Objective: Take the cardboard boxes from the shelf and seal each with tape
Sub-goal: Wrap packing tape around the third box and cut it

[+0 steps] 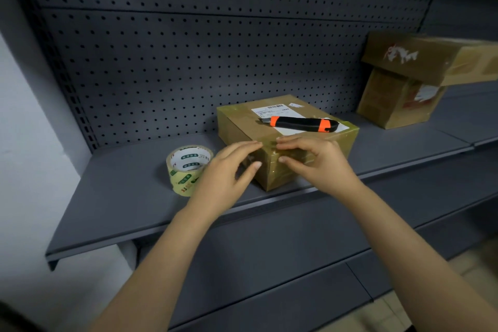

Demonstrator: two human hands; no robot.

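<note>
Left hand (226,168), right hand (316,162) on cardboard box (242,125) corner; tape roll (186,168) beside

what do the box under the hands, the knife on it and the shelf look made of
Cardboard box: brown cardboard, glossy where clear tape wraps it. Utility knife: black and orange body, probably matte plastic. Shelf: likely grey painted metal, judging by its perforated back panel.

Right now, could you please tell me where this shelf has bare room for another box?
Bare shelf lies left of the tape, out to the shelf's end, and between the box and the stacked boxes. Crowded: the front middle, where left hand and right hand press the box beside the tape.
</note>
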